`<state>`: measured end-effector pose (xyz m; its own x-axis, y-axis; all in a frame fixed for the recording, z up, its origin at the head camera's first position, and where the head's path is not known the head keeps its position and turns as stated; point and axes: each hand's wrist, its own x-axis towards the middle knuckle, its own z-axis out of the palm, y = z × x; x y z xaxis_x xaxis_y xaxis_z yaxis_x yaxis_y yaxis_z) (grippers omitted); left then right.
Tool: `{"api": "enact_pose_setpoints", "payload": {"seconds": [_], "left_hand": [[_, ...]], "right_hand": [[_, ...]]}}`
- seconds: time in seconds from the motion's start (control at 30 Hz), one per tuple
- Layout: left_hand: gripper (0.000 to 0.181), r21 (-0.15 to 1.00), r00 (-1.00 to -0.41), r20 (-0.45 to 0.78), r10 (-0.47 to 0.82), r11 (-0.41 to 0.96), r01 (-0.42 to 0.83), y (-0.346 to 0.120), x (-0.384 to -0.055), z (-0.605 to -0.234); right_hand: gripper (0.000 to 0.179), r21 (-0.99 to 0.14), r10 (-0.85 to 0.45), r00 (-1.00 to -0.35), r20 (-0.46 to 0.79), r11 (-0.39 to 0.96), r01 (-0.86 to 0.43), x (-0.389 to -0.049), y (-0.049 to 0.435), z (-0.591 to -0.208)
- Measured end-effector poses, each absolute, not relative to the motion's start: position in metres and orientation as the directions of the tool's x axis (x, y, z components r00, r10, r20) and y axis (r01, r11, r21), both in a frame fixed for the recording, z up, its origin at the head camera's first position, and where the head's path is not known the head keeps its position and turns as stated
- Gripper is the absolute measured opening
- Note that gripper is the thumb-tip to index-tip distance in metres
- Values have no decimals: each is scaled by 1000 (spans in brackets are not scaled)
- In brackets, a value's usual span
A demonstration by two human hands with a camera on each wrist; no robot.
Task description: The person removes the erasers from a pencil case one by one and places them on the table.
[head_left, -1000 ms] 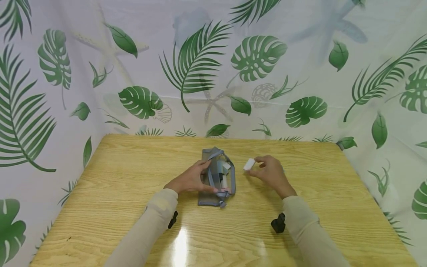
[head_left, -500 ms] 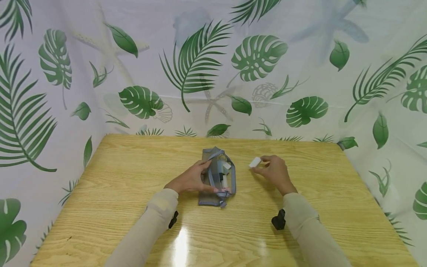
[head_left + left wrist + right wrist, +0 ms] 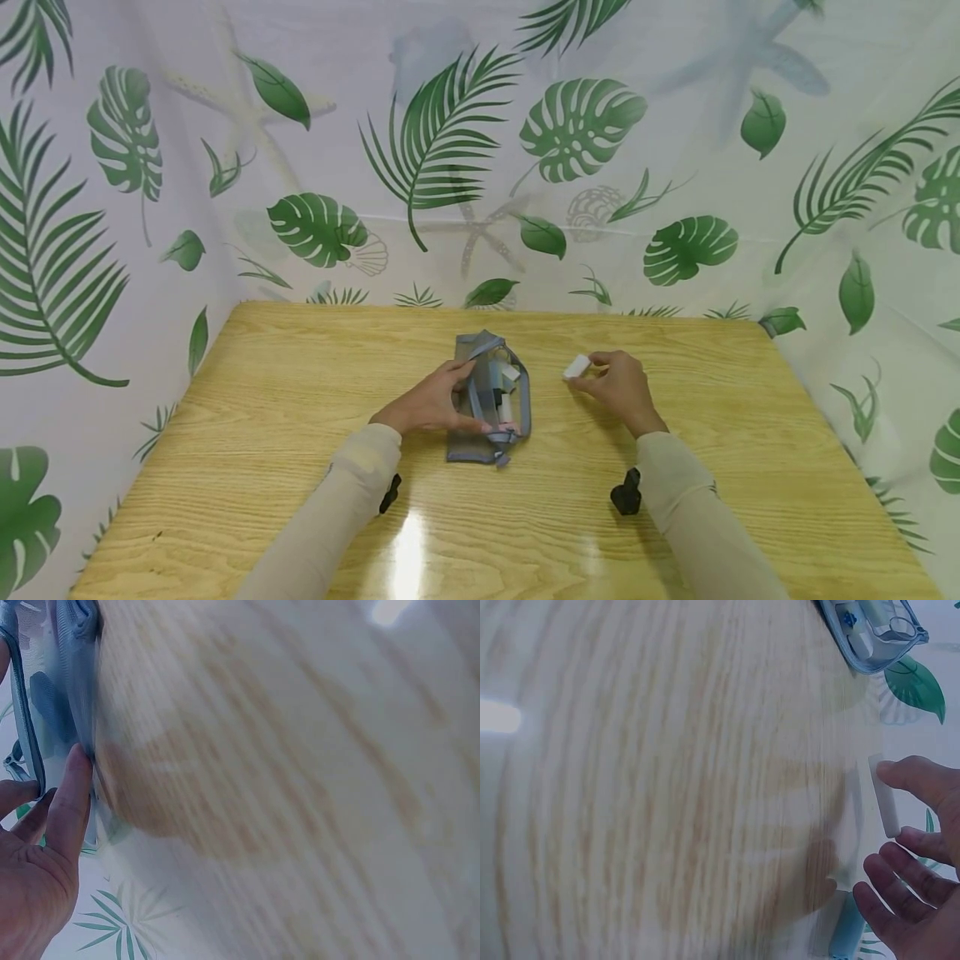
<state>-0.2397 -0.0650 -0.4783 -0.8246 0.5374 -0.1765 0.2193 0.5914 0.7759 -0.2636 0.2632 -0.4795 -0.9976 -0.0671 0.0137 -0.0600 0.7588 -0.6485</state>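
Observation:
My left hand (image 3: 433,402) grips the side of a grey-blue mesh pouch (image 3: 467,442) and holds its mouth apart. Inside show a white block (image 3: 511,372), a dark piece and other small items; their kinds are hard to tell. To the right of the pouch, my right hand (image 3: 621,390) pinches a small white rectangular block (image 3: 577,367) by its ends between thumb and finger. That white block (image 3: 885,796) appears edge-on in the right wrist view, close to the tabletop. Below it, partly behind the fingers, lies a teal object (image 3: 847,928). The left wrist view shows the pouch (image 3: 79,682) under the fingertips.
Both hands work over a light wooden table (image 3: 300,350). A white cloth with green leaves (image 3: 480,150) hangs behind it and along both sides. Black devices sit at the wrists, one of them the right wrist camera (image 3: 626,493).
My right hand has moved a little to the right with the white block, away from the pouch, and has nearly stopped. The left hand and the pouch have stayed in place.

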Motion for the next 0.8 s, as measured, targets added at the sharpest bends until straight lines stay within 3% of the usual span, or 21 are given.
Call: {"api": "enact_pose_setpoints", "payload": {"seconds": [0.8], "left_hand": [[112, 784, -821, -184, 540, 584, 208, -65, -239, -473]], "right_hand": [[59, -628, -53, -998, -15, 778, -31, -262, 259, -481]]}}
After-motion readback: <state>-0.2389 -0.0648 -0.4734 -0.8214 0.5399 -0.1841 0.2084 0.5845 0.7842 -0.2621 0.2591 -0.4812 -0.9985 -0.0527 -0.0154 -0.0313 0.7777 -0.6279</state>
